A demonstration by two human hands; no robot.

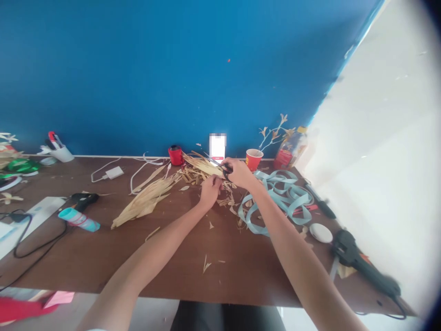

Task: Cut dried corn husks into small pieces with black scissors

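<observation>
Right hand [239, 172] grips black-handled metal scissors [221, 165]; left hand [210, 189], at their seven o'clock, is curled, contents unclear. Caution: scissors slipping that way could nick it.

Dark-handled scissors [225, 170] are showing over a heap of dried husk strips [201, 166] near the middle of the back edge of the desk [165, 257]. The blades are pointing leftward and slightly toward that edge; whether they are standing apart is hard to tell at this size. The straw-coloured strips are lying loosely tangled, longer ones fanning toward the back edge, short bits scattering toward the front edge.
</observation>
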